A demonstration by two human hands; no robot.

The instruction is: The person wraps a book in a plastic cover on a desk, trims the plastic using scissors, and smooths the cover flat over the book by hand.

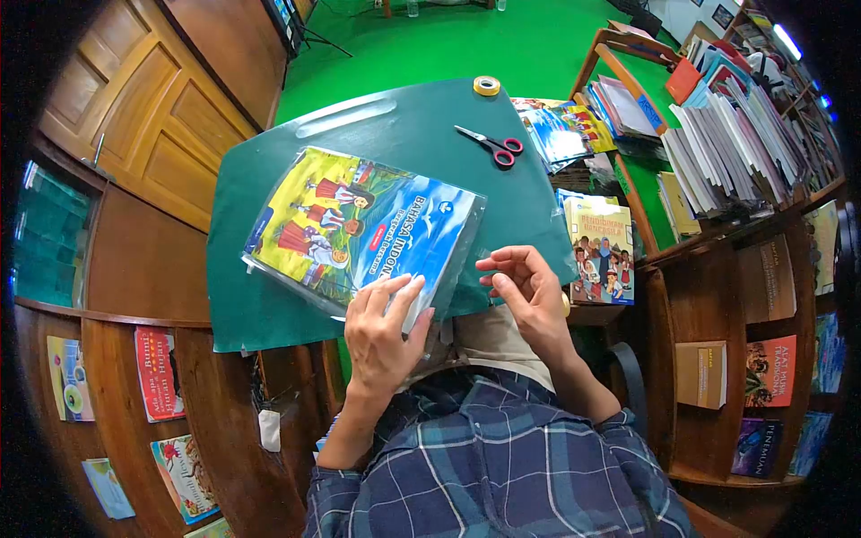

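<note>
A green bench carries a Bahasa Indonesia book, lying aslant, front cover up, with clear plastic already spread over it. The plastic overhangs the book's right edge, a margin that looks not yet fastened. The person's left hand rests on the book's near edge, fingers extended and gripping nothing; the right hand hovers near the overhang, fingers curled, though whether they pinch any film cannot be told. Red-handled scissors and a tape roll lie farther back, out of hand.
</note>
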